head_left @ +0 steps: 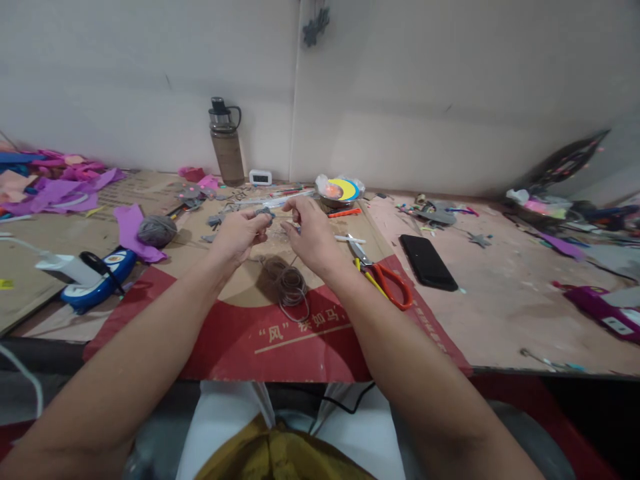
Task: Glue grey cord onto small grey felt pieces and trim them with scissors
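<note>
My left hand [243, 233] is raised over the table with its fingers pinched on a small grey felt piece [264, 213]. My right hand [311, 233] is close beside it, fingers curled in a pinch; what it grips is too thin to make out. Under both hands a loose coil of grey yarn [289, 285] lies on the red and tan cardboard sheet [240, 333]. A strand seems to run up from the coil toward my hands.
Red-handled scissors [385, 273] and a black phone [428, 262] lie right of my hands. A grey yarn ball [157, 231], purple felt scraps [65, 190], a blue glue gun [97, 283], a water bottle [226, 143] and a bowl [340, 190] stand around.
</note>
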Demonstrator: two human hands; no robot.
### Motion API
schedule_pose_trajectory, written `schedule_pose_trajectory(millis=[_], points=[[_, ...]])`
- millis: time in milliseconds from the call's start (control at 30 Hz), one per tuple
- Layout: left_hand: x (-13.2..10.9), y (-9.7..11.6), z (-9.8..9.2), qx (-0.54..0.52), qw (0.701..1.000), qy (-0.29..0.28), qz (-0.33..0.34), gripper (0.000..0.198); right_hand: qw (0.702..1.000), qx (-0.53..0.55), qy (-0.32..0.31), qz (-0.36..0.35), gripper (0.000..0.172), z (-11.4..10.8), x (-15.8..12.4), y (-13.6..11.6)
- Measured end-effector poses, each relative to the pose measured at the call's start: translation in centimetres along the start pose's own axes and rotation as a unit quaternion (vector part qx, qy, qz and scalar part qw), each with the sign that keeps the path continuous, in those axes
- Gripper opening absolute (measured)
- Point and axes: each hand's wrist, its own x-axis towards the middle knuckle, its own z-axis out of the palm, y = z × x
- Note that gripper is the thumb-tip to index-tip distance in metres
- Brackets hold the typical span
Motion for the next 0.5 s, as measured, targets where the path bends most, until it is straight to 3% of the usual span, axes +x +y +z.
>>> schedule_pose_trajectory(millis=[500], points=[[0.2,-0.74,-0.57,0.123,0.991,-0.054,0.03,0.025,0.998,-0.068,-0.015,0.007,0.01,-0.44,0.14,-0.3]])
